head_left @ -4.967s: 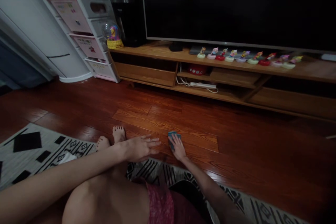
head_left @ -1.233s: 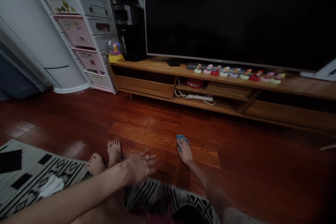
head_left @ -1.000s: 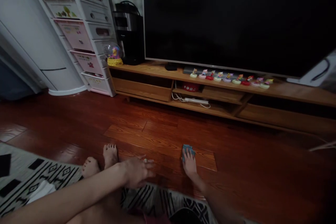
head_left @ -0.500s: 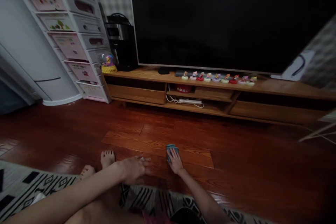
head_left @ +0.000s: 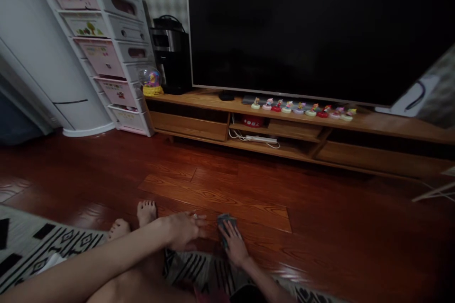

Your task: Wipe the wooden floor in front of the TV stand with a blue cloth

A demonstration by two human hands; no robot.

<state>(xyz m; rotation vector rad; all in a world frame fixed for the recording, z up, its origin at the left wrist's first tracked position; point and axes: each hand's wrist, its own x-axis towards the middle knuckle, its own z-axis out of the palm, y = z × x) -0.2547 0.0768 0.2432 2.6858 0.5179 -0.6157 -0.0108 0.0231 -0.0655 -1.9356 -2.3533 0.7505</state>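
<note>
Under my right hand (head_left: 234, 246) a folded cloth (head_left: 226, 221), greyish with a bit of teal, is held against the wooden floor. Its fingers lie stretched out over the cloth, pressing it down. My left hand (head_left: 185, 230) hangs to the left, fingers loosely extended and slightly blurred, with a ring on one finger and nothing seen in it. The left forearm passes across my bent leg. Whether the left fingertips touch the floor, I cannot tell.
My bare feet (head_left: 147, 213) are left of the hands. A patterned rug (head_left: 76, 241) lies beneath me. Ahead stands a low wooden TV cabinet (head_left: 188, 125) with several small figurines (head_left: 300, 108) and a large television (head_left: 284, 23). A drawer tower (head_left: 103, 52) rises at left.
My right hand has drawn the cloth back toward me and a little left across the floor. The cloth looked bluer before. My left hand has barely moved. The view has shifted slightly.
</note>
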